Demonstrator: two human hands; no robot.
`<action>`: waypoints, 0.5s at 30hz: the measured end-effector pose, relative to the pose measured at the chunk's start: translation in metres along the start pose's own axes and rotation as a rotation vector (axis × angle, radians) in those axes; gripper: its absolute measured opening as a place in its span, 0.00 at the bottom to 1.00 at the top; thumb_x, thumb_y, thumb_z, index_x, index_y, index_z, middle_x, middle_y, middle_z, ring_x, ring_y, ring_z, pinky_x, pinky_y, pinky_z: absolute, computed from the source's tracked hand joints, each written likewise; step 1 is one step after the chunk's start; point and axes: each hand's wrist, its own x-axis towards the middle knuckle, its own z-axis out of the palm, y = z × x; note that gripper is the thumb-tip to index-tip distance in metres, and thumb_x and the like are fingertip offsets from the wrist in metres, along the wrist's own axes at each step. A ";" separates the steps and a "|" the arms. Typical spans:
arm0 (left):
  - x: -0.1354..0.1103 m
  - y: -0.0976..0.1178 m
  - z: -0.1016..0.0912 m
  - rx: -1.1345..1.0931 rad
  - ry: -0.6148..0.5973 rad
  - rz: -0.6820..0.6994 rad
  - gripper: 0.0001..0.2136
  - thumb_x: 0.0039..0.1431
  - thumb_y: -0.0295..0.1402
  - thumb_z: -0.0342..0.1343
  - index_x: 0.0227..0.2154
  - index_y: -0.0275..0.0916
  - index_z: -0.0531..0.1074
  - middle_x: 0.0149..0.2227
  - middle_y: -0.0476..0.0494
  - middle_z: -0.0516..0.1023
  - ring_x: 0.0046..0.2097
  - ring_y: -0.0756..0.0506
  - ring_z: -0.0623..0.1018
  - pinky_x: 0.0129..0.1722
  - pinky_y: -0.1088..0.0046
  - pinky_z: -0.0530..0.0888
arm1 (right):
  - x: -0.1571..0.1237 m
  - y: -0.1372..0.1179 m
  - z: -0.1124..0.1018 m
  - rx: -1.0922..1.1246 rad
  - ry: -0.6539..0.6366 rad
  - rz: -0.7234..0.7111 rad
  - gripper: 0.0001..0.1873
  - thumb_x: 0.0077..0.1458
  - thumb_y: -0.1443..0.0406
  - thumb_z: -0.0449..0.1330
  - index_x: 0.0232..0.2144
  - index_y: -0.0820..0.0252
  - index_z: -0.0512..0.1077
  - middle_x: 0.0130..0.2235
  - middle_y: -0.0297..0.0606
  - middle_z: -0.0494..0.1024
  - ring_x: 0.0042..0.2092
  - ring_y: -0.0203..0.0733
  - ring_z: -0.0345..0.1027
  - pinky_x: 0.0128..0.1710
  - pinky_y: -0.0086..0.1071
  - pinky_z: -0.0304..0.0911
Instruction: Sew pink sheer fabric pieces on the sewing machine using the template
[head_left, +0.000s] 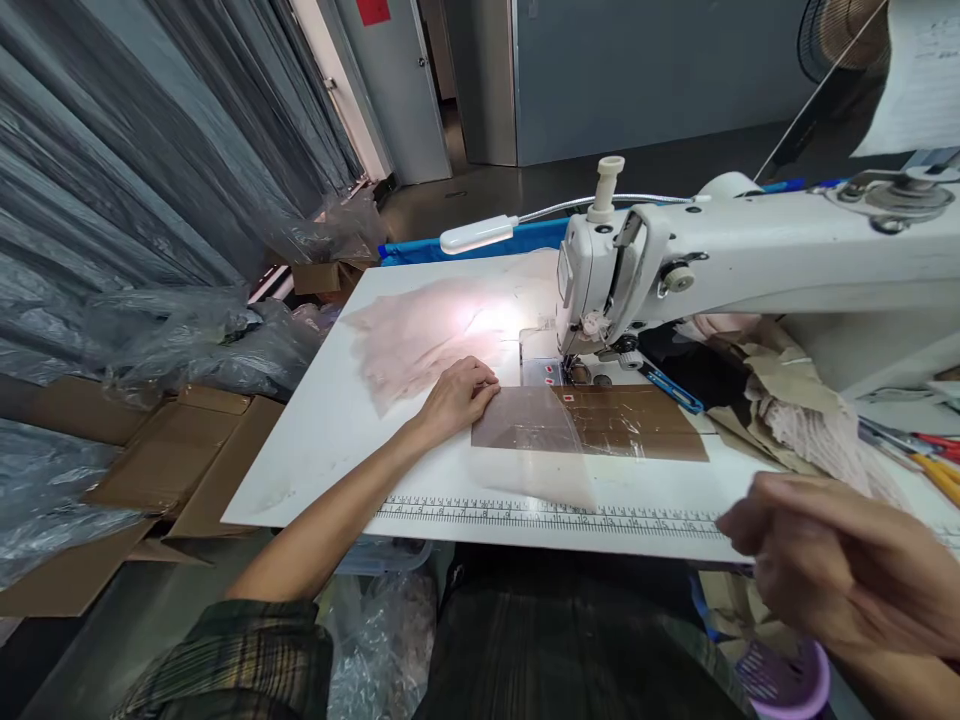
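Observation:
My left hand [459, 393] rests on the table with thumb and fingertips pinched at the far left corner of a piece of sheer pale fabric [525, 430]. Part of that fabric overlaps a brown, glossy rectangular sheet [637, 420] lying just in front of the sewing machine's needle area. My right hand [832, 560] is raised over the front right edge of the table, its fingers curled together and somewhat blurred. Whatever it may hold is hidden. A white sewing machine [675, 250] stands beyond the sheet, and a blue cutter [673, 388] lies by its presser foot.
More sheer pink fabric [412, 340] spreads over the table's far left. A printed ruler [540, 515] runs along the front edge. Fabric scraps [802, 410] and yellow-handled scissors [937, 480] lie at right. Cardboard boxes [180, 450] sit left; a purple basket [795, 680] is below right.

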 end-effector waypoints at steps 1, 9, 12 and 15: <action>-0.001 0.000 0.000 -0.028 0.013 -0.019 0.06 0.61 0.30 0.53 0.32 0.37 0.74 0.39 0.43 0.77 0.40 0.45 0.76 0.43 0.63 0.74 | 0.003 0.001 0.006 0.012 0.033 0.001 0.19 0.62 0.71 0.51 0.49 0.44 0.72 0.22 0.32 0.72 0.21 0.37 0.67 0.18 0.30 0.63; -0.017 0.057 -0.014 -0.714 -0.175 -0.185 0.09 0.58 0.37 0.59 0.35 0.36 0.71 0.27 0.48 0.78 0.29 0.50 0.78 0.28 0.76 0.74 | 0.034 0.013 0.055 0.276 -0.550 0.372 0.19 0.58 0.60 0.62 0.51 0.58 0.70 0.40 0.40 0.78 0.32 0.38 0.71 0.27 0.28 0.68; -0.026 0.085 -0.022 -0.880 -0.313 -0.115 0.07 0.59 0.34 0.59 0.36 0.35 0.74 0.34 0.43 0.81 0.36 0.48 0.81 0.35 0.76 0.77 | 0.039 0.006 0.069 0.471 -0.689 0.418 0.15 0.58 0.58 0.63 0.44 0.60 0.73 0.39 0.38 0.77 0.36 0.39 0.71 0.35 0.30 0.70; -0.029 0.095 -0.038 -0.903 -0.246 -0.077 0.06 0.60 0.33 0.59 0.36 0.36 0.75 0.33 0.43 0.81 0.35 0.49 0.81 0.35 0.77 0.78 | 0.042 0.001 0.074 0.670 -0.713 0.507 0.12 0.62 0.58 0.59 0.36 0.61 0.75 0.33 0.35 0.76 0.35 0.38 0.71 0.36 0.30 0.69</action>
